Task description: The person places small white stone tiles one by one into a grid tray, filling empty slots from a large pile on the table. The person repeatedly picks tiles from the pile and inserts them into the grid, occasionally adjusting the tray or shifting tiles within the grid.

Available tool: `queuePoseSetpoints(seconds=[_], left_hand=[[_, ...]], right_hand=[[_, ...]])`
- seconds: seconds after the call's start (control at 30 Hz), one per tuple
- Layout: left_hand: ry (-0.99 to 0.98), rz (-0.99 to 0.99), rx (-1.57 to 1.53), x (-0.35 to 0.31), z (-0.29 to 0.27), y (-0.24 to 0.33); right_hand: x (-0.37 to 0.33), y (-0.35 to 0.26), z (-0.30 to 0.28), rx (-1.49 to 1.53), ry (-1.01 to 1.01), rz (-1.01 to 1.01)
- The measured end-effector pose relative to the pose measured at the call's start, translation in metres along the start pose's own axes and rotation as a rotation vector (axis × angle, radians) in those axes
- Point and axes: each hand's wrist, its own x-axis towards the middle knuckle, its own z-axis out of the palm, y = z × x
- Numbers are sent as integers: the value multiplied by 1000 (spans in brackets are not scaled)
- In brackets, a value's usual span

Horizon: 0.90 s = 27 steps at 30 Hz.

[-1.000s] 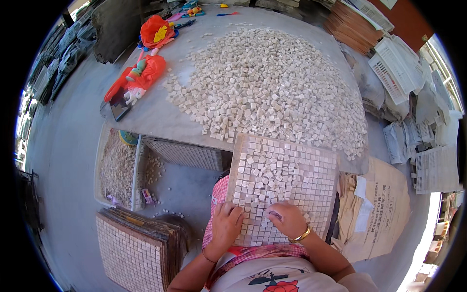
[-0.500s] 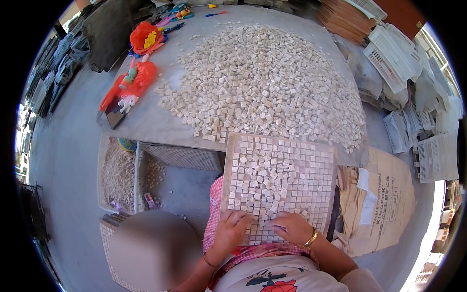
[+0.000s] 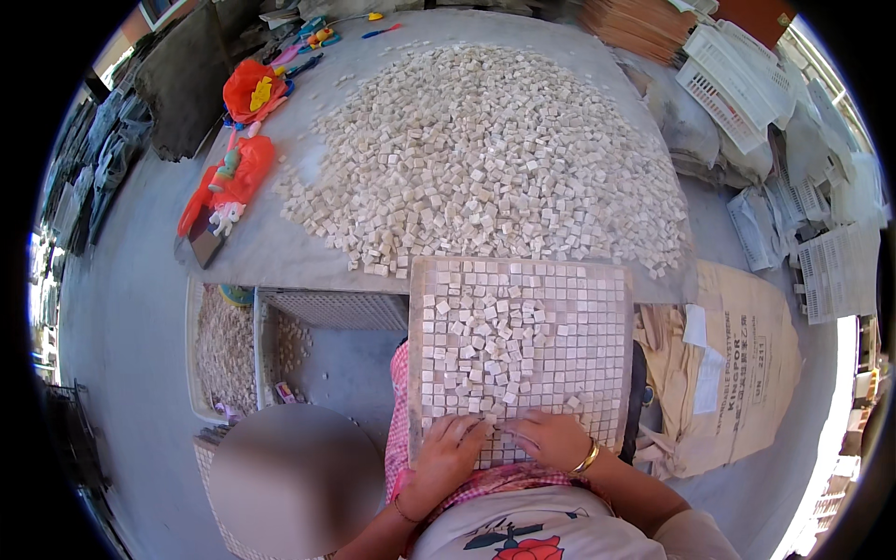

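A square tray (image 3: pixel 627 373) lies on my lap, its grid filled with small pale stone tiles. Loose tiles (image 3: pixel 495 345) are heaped over the left and middle of the grid. My left hand (image 3: pixel 453 455) rests low on the tray, fingers bent and drawn together at a small stone tile (image 3: pixel 490 420). Just to its right, my right hand (image 3: pixel 553 441), with a gold bangle at the wrist, curls inward over the tiles; whatever is between its fingertips is hidden. One single tile (image 3: pixel 572 402) sits on the grid above my right hand.
A broad heap of stone tiles (image 3: pixel 504 149) covers the table ahead. Red plastic bags (image 3: pixel 245 173) with toys lie at its left edge. Below left stands a white bin (image 3: pixel 195 359) of tiles; a round stool (image 3: pixel 294 481) is nearby. Right are a paper sack (image 3: pixel 747 373) and white crates (image 3: pixel 728 103).
The view has shifted slightly, so the tray and table sit further left. My right hand's fingers have moved a little closer to my left fingertips. The heap of loose tiles looks much the same.
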Motion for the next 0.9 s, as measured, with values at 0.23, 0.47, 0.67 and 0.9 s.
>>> queuePoseSetpoints(seconds=[0.23,0.47,0.67,0.9], left_hand=[[24,-37,-38,-8,3,0],[143,-90,-63,1,0,0],[92,-53,-53,10,5,2],[12,6,25,2,6,3]], right_hand=[[-4,3,1,44,104,-21],[3,1,6,-28,45,-72],[-7,10,-2,29,229,-26],[-4,10,-3,45,221,-22]])
